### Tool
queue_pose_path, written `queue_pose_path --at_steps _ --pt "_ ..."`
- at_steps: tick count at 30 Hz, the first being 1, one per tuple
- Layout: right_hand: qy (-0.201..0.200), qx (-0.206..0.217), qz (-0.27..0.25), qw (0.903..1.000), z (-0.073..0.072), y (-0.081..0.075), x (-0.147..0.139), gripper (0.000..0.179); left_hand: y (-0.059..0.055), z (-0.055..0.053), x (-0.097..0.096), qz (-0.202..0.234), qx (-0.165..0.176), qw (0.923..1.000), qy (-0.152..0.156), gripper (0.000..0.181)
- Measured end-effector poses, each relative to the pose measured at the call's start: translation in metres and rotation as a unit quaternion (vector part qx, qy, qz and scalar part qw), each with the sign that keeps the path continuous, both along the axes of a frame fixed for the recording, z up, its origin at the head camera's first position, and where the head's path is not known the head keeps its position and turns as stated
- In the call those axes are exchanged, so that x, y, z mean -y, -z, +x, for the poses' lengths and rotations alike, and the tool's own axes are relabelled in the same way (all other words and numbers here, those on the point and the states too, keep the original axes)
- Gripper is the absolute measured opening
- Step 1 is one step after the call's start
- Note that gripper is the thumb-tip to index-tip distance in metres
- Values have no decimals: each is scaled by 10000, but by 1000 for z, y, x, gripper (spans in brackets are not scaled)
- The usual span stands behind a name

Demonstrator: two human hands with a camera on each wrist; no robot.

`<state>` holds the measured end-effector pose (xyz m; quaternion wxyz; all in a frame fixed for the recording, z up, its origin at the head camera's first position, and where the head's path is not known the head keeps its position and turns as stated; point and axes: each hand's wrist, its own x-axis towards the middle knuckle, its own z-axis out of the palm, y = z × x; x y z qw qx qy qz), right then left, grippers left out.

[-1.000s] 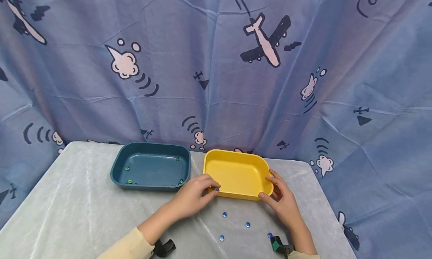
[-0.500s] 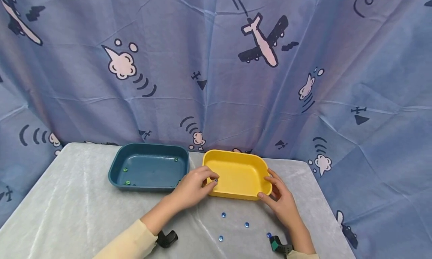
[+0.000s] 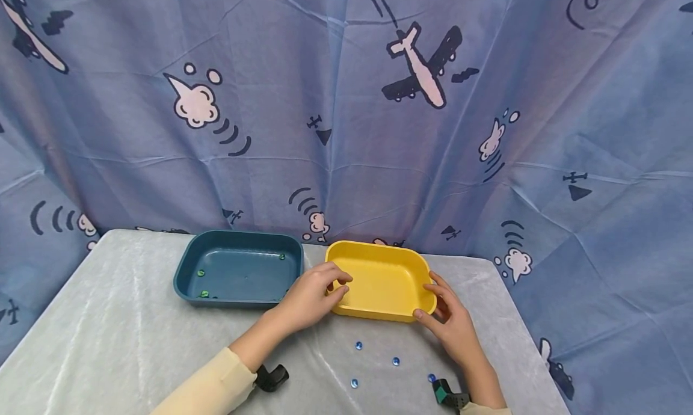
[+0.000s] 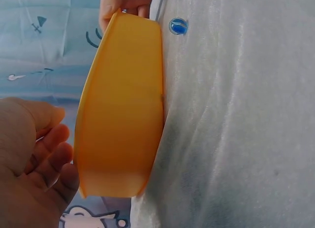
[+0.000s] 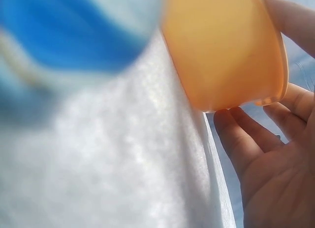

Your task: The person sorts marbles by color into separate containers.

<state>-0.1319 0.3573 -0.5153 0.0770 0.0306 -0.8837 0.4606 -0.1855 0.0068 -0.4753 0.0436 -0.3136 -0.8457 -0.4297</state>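
Note:
Over the left end of a yellow plastic bin (image 3: pixel 379 312) hovers my left hand (image 3: pixel 311 295), its thumb and fingertips slightly apart. No marble shows between them in the head or left wrist view. My right hand (image 3: pixel 452 325) grips the bin's right end, thumb at the front rim and fingers round the side. Several blue glass marbles lie on the cloth in front, among them one marble (image 3: pixel 359 345) nearest the bin and another marble (image 3: pixel 431 378) by the right wrist. Part of the bin's inside is hidden behind my left hand.
Left of the yellow bin stands a dark teal bin (image 3: pixel 238 301) with several green marbles, one green marble (image 3: pixel 204 293) near its front wall. Both bins rest on a grey cloth-covered table (image 3: pixel 124 343). A patterned blue curtain (image 3: pixel 260 102) hangs right behind.
My left hand carried a blue marble up from the front of the yellow bin to over its left end. The marble is now gone from its fingertips. My right hand stayed in place.

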Motion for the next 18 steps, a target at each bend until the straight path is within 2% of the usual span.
queue_pose_path --at_steps 9,18 --pt "1 20 -5 10000 1 0 0 57 -1 0 0 38 -29 10000 36 18" --pt "-71 -36 -20 10000 1 1 -2 56 1 8 -3 200 -182 9995 175 15"
